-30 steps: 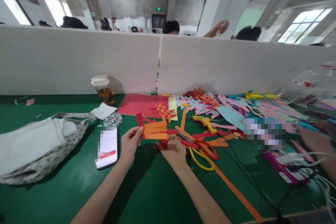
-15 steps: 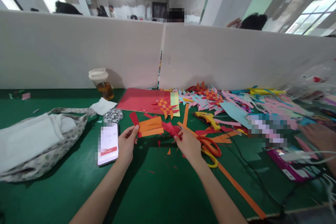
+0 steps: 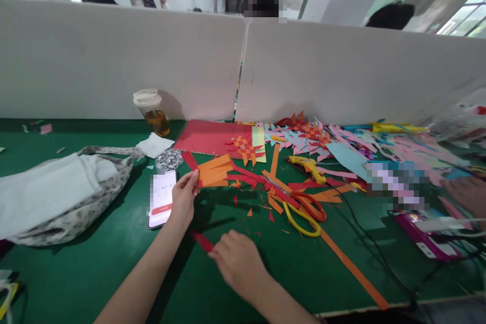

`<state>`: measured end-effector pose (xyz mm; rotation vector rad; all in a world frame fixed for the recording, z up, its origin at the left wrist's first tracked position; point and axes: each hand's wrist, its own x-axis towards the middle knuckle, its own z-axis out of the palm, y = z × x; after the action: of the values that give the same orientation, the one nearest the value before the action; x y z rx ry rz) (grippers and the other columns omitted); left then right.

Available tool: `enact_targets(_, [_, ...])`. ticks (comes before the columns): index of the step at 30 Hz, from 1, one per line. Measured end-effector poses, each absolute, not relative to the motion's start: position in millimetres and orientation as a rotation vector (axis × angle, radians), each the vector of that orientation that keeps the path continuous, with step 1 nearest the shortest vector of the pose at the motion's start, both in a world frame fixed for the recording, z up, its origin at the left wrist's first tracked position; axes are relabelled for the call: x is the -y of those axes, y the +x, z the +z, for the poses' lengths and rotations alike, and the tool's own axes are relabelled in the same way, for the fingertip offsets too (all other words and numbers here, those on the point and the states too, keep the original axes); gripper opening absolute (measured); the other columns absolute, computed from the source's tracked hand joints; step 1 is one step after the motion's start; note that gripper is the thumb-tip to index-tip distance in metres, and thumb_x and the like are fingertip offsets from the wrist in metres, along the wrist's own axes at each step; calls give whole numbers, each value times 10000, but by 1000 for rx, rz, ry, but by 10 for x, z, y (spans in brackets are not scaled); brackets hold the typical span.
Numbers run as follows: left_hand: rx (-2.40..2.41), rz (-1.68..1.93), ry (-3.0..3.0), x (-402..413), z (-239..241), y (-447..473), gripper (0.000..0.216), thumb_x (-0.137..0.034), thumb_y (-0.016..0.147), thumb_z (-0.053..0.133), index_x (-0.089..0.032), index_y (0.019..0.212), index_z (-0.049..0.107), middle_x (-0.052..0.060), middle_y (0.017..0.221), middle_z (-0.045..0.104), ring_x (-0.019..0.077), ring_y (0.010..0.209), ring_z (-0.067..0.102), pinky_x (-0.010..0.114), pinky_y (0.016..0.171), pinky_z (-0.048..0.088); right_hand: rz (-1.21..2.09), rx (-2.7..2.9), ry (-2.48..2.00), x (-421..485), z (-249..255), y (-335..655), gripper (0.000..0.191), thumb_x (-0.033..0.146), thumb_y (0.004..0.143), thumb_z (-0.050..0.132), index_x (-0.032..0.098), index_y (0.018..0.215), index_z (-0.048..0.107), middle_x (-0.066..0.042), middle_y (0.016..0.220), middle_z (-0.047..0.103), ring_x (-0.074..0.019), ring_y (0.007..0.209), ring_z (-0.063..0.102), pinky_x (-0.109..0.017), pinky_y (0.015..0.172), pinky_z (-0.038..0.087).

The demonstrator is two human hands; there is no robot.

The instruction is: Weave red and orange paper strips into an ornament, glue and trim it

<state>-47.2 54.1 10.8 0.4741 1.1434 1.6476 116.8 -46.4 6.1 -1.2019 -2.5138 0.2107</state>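
Observation:
My left hand (image 3: 186, 190) pinches the end of an orange paper piece (image 3: 214, 171) cut into strips, with red strips at its left end. Lower and closer to me, my right hand (image 3: 237, 260) is closed on a short red paper strip (image 3: 202, 241), which points up and left. To the right of the orange piece lie loose red strips (image 3: 246, 176) and orange scraps. Scissors with one yellow and one red handle (image 3: 304, 220) rest on these strips. Small red and orange snippets (image 3: 249, 212) are scattered on the green table.
A phone (image 3: 162, 200) lies beside my left hand, near a cloth bag (image 3: 64, 202). Behind are a lidded cup (image 3: 154, 114), a red sheet (image 3: 212, 136) and woven paper fish (image 3: 245, 148). At right are a yellow glue gun (image 3: 308, 168) with its cord, a purple power strip (image 3: 425, 238) and another person's hand (image 3: 465, 195).
My right hand has moved from the red strips by the scissors down and left toward me, with a red strip in its fingers. My left hand still holds the orange piece.

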Motion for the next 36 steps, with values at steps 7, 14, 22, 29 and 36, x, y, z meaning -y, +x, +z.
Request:
enact_targets(7, [-1122,1610,404,-573,104,-486,323,-361,527,787,-153,744,668,-42,572,575,22,422,442,157,413,325,-28,2257,-1863,-307,245,1553,307,179,874,295,188,801,593,-73,792,604,-183,752,518,-295,624,365])
enact_targets(14, [-1105,1625,393,-574,90,-484,304,-327,528,790,-158,750,667,-43,606,597,16,427,446,157,422,329,251,2677,-1210,128,199,1321,220,167,800,425,271,861,609,-19,802,626,-174,768,532,-277,666,379])
enact_targets(22, [-1127,1600,433,-576,72,-478,314,-350,534,784,-155,750,666,-44,576,581,25,427,448,164,424,324,154,2216,-1789,237,305,1504,245,250,881,332,213,781,552,-42,748,590,-168,707,525,-272,591,343])
enact_targets(29, [-1122,1592,441,-569,46,-472,289,-329,550,782,-154,751,672,-55,524,548,23,415,428,156,427,329,84,2167,-1919,280,144,1809,171,196,836,382,202,738,522,-48,701,582,-149,606,491,-268,530,304])
enact_targets(36, [-1116,1587,438,-572,23,-469,300,-325,538,787,-147,749,668,-60,518,545,19,405,417,155,420,322,86,2792,-1046,604,65,1627,52,184,785,460,217,769,497,-6,670,557,-146,637,492,-263,554,311])
